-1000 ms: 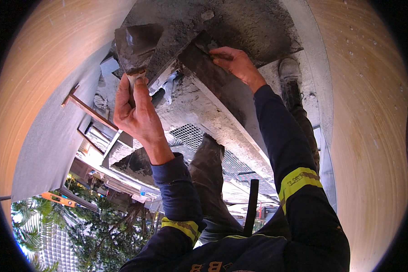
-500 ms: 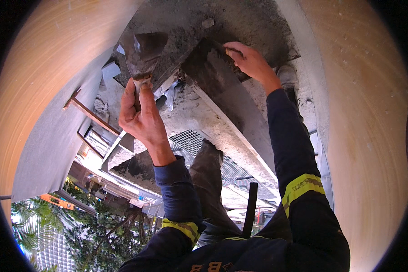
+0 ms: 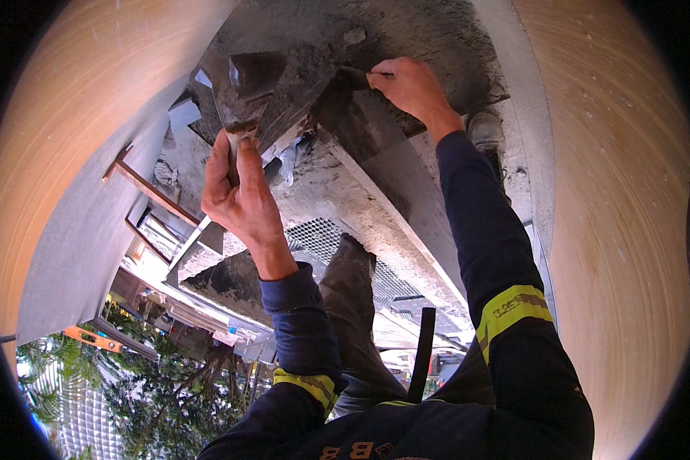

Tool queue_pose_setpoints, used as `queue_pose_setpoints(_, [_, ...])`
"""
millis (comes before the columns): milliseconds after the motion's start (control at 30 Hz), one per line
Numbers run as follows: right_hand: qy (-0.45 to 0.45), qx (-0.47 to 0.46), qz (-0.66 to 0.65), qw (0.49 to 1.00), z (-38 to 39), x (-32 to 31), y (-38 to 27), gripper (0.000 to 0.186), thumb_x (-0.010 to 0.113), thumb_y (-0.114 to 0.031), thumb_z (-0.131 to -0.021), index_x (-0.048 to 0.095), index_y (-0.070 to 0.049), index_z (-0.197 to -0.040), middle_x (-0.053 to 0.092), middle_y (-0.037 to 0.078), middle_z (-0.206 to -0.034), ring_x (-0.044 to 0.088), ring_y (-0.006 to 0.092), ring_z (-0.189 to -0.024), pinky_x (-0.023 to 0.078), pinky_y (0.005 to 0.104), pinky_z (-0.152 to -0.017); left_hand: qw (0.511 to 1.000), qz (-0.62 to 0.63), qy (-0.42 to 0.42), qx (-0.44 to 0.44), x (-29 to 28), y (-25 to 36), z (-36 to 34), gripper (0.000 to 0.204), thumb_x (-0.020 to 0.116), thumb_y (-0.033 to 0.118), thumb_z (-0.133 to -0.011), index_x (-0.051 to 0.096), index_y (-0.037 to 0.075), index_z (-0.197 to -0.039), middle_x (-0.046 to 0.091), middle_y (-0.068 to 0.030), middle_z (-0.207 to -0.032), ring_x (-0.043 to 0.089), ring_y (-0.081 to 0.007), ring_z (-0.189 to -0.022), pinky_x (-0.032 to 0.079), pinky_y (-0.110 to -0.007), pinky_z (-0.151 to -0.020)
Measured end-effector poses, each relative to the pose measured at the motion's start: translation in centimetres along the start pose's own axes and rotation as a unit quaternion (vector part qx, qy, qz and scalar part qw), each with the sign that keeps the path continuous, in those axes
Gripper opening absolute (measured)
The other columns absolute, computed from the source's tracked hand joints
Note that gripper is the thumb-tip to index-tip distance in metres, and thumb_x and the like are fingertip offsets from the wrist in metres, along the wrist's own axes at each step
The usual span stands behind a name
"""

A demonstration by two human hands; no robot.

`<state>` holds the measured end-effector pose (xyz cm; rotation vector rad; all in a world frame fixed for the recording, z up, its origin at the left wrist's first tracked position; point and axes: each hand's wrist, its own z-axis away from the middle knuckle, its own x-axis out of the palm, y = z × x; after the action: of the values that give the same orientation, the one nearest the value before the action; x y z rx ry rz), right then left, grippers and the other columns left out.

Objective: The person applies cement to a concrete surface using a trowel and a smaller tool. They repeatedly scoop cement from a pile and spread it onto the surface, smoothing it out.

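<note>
My left hand is closed around the narrow, pale end of a flat scraper. Its dark, dirty blade flares upward, and a brown clump sits near my thumb. My right hand is closed in a pinch at the far end of a long board. Between its fingers is something thin and dark, perhaps a small blade, which I cannot make out clearly. The board's upper face is dark and wet-looking at the far end, greyer towards me; its side edge is pale.
Curved wood-grained panels stand on both sides. Rough grey ground lies ahead, with a small stone. A perforated grey mat is near my legs. At left are a brown wooden frame, an orange spirit level and plants.
My right hand has shifted slightly left along the board's far end, and its fingers have bent more. My left hand and the scraper have stayed almost still.
</note>
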<state>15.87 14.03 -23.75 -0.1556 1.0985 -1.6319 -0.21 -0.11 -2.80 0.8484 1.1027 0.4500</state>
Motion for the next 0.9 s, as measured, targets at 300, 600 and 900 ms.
queue_pose_setpoints(300, [0.004, -0.05, 0.033, 0.998, -0.2, -0.7, -1.5, 0.028, 0.07, -0.033, -0.098, 0.082, -0.011, -0.11, 0.078, 0.014, -0.101, 0.073, 0.0367, -0.09, 0.059, 0.0501, -0.085, 1.0, 0.006, 0.003, -0.002, 0.0, 0.1, 0.1, 0.031, 0.069, 0.004, -0.098, 0.071, -0.006, -0.127, 0.077, -0.0105, -0.107, 0.07, -0.0113, -0.092, 0.056, -0.025, -0.084])
queue_pose_setpoints(600, [0.022, -0.033, -0.01, 0.999, 1.4, -1.4, -2.5, 0.029, 0.071, -0.033, -0.092, 0.081, -0.008, -0.105, 0.077, 0.016, -0.099, 0.073, 0.0338, -0.089, 0.057, 0.042, -0.085, 1.0, 0.007, 0.006, 0.001, 0.1, 0.1, 0.1, 0.031, 0.07, 0.006, -0.098, 0.071, -0.005, -0.127, 0.078, -0.0104, -0.104, 0.07, -0.011, -0.09, 0.056, -0.025, -0.083])
queue_pose_setpoints(900, [0.039, -0.033, -0.017, 0.999, 2.8, -2.4, -3.7, 0.025, 0.073, -0.031, -0.093, 0.082, -0.011, -0.105, 0.079, 0.013, -0.096, 0.075, 0.0325, -0.086, 0.06, 0.0432, -0.084, 1.0, 0.0, -0.011, 0.003, -0.1, 0.1, 0.1, 0.031, 0.071, 0.008, -0.098, 0.071, -0.005, -0.127, 0.077, -0.0093, -0.104, 0.069, -0.0096, -0.09, 0.054, -0.024, -0.082])
